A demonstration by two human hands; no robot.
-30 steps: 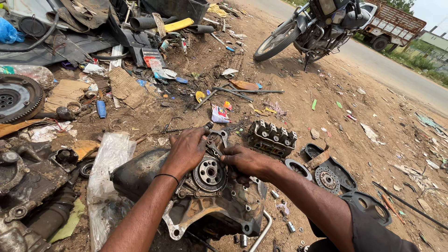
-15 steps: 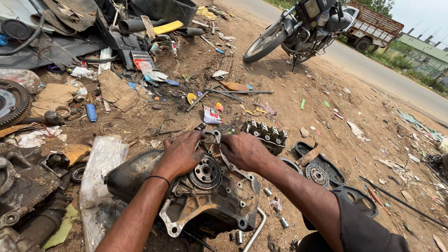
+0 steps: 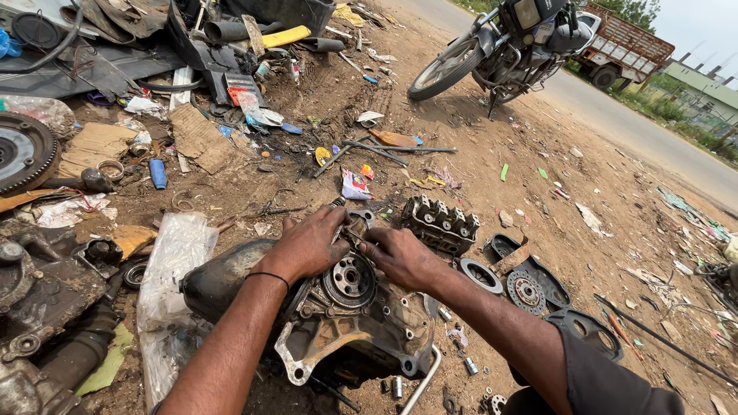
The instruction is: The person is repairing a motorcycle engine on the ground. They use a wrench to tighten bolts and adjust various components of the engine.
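Observation:
A greasy engine case [image 3: 361, 323] lies on the dirt in front of me, with a round toothed hub [image 3: 348, 281] on its upper face. My left hand [image 3: 306, 247] rests on the case just left of the hub, fingers curled toward its far edge. From the other side, my right hand [image 3: 401, 255] has its fingertips pinched at the same far edge of the hub. Both hands meet at a small part there; I cannot see what it is. A black band circles my left wrist.
A finned cylinder head [image 3: 441, 223] sits just beyond my right hand. Clutch plates and a cover [image 3: 530, 286] lie to the right. A plastic sheet [image 3: 173, 265], scrap metal and a flywheel [image 3: 21, 152] crowd the left. A motorcycle [image 3: 503, 48] stands near the road.
Both hands have stayed on the hub with only small finger shifts. The camera has drifted a little, so the scene sits slightly lower and more to the left.

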